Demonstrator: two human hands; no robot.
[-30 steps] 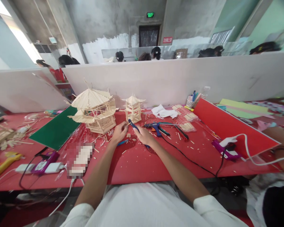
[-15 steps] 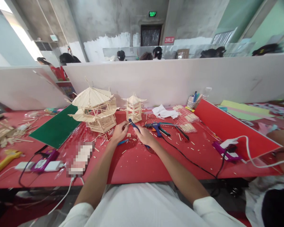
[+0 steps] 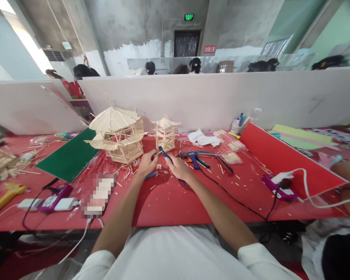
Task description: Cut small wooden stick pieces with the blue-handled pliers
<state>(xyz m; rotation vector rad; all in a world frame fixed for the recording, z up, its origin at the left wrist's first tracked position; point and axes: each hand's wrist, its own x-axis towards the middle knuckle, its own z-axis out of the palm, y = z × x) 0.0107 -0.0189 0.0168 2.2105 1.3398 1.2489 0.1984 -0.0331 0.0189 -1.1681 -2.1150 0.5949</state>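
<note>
My right hand (image 3: 177, 166) is closed around the blue handles of a pair of pliers or cutters (image 3: 164, 153); the exact kind is hard to make out. Beside it, my left hand (image 3: 148, 163) pinches a small wooden stick (image 3: 156, 154) at the tool's jaws. Just beyond both hands stands a small pavilion model (image 3: 165, 134) built of wooden sticks. A larger stick pavilion (image 3: 116, 134) with a two-tier roof is to its left. Under my left hand lies a blue tool or strip (image 3: 151, 175), partly hidden.
A blue glue gun (image 3: 194, 158) with a black cord lies right of my hands. Stick packets (image 3: 231, 149), a white cloth (image 3: 203, 138), a green board (image 3: 71, 155) and a red board (image 3: 286, 159) are around. Stick scraps litter the red table (image 3: 175, 210). A co-worker's arm (image 3: 348, 182) is far right.
</note>
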